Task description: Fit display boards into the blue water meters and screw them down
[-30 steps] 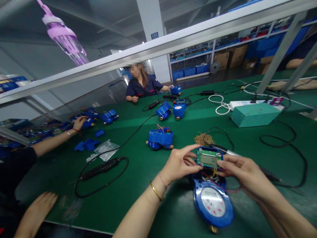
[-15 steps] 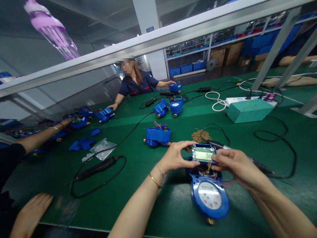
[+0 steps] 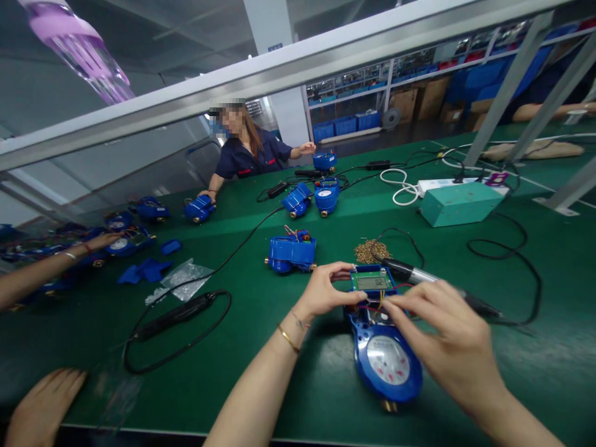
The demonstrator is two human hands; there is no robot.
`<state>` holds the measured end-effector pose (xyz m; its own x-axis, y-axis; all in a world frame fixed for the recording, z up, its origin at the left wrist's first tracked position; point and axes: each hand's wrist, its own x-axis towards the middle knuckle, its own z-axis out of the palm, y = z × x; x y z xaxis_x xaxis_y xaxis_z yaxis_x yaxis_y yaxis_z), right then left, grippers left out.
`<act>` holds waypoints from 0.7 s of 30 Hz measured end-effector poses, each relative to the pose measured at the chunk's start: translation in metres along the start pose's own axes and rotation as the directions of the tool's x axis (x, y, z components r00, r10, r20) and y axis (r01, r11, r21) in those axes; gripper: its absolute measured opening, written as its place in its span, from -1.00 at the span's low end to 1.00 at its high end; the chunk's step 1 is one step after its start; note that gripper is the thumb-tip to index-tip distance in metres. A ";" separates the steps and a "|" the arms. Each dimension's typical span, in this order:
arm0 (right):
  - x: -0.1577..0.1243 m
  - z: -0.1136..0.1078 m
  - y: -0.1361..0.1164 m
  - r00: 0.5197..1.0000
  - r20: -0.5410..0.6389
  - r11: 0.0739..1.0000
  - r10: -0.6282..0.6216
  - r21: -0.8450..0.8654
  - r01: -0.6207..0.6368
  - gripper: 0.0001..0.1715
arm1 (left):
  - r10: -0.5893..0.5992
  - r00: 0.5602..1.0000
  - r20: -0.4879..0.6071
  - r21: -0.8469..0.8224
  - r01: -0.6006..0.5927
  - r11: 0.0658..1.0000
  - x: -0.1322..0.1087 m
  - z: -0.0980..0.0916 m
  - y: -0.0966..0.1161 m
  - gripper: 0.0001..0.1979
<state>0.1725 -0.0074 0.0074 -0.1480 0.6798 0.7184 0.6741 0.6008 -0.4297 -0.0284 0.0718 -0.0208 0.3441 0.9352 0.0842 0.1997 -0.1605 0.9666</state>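
A blue water meter (image 3: pixel 388 360) with a round white dial lies in front of me, its brass fitting toward me. My left hand (image 3: pixel 328 288) grips the blue housing at its far end, thumb on the near edge and fingers on the far one. Inside the housing sits a green circuit board with a lit display (image 3: pixel 371 283). My right hand (image 3: pixel 442 316) has its fingertips pinched at the thin wires (image 3: pixel 382 297) just below the display; the exact grip is partly hidden. Behind that hand lies a black and silver electric screwdriver (image 3: pixel 423 277).
A pile of small brass screws (image 3: pixel 372 251) lies beyond the housing. Another blue meter (image 3: pixel 291 251) stands to the left, near a plastic bag (image 3: pixel 186 279) and a black screwdriver (image 3: pixel 179 315). A teal box (image 3: pixel 460 203) stands right. Co-workers' hands reach in at left and across.
My right hand has moved from the right edge of the display down to the wires below it. My left hand keeps its hold. The co-worker's hand across the table has lifted off a meter.
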 end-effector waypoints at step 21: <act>-0.034 0.048 -0.009 0.958 0.091 0.906 0.273 -0.358 -0.225 -0.79 | -0.040 0.992 -0.117 -0.233 0.012 0.973 -0.014 0.021 -0.010 -0.39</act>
<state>0.1362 -0.0160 -0.0396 -0.0232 0.8533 0.5210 0.9031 0.2414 -0.3551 -0.0162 0.0542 -0.0364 0.2261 0.9714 0.0729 -0.0150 -0.0714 0.9973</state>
